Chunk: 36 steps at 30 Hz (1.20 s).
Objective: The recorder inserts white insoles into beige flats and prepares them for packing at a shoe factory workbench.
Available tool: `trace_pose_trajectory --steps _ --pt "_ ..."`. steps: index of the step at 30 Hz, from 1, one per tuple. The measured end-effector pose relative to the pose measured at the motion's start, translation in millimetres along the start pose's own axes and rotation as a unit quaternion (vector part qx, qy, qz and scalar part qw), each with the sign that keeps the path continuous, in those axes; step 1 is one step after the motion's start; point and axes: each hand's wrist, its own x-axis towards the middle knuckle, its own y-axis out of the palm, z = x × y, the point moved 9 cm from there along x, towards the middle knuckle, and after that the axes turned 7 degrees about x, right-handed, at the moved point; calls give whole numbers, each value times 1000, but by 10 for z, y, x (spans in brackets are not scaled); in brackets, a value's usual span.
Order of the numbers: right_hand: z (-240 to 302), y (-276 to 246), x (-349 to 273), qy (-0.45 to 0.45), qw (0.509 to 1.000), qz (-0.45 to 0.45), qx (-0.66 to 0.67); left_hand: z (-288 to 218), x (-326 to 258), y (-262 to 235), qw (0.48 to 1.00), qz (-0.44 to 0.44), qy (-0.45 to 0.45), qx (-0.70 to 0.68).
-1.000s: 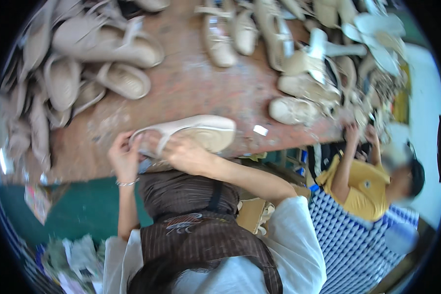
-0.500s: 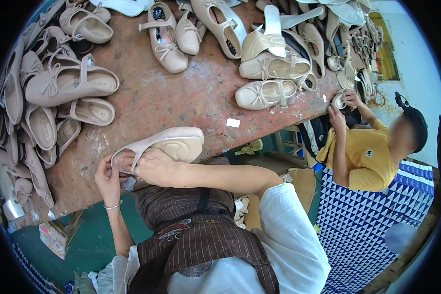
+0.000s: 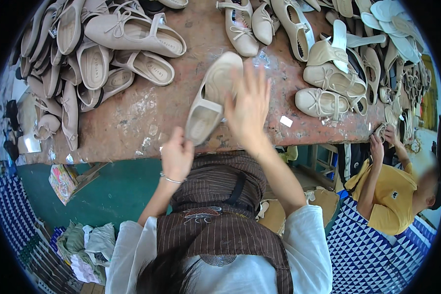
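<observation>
A beige strapped shoe is tilted over the near part of the table, its pale insole facing up and one end pointing away from me. My left hand pinches its near end between thumb and fingers. Beside the shoe's right edge, my right hand is open, its fingers stretched out and smeared by motion. The right hand's thumb side lies close to the shoe or touches it; I cannot tell which.
Beige shoes are heaped at the table's left. More shoes and white insoles lie at the right. A white paper piece rests near the front edge. A co-worker in a yellow shirt handles something at the far right.
My right hand has come out of the shoe and opened. The shoe has turned so that its far end points away from me, still in my left hand. My view has shifted left.
</observation>
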Motion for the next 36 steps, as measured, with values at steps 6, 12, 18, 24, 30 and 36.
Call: trace_pose_trajectory --steps 6,12,18,24,30,36 --pt "-16 126 228 21 939 175 297 -797 -436 139 946 -131 240 173" --pt "220 54 -637 33 972 185 145 -929 -374 756 899 -26 323 293" --pt "203 669 -138 -21 978 189 84 -714 -283 927 893 -10 330 306" --pt "256 687 -372 -44 976 211 -25 -770 -307 830 899 -65 327 284" --pt "241 810 -167 -44 971 233 -33 -686 -277 911 893 -20 320 317" --pt "265 713 -653 -107 972 208 -34 -715 -285 875 889 -74 332 306"
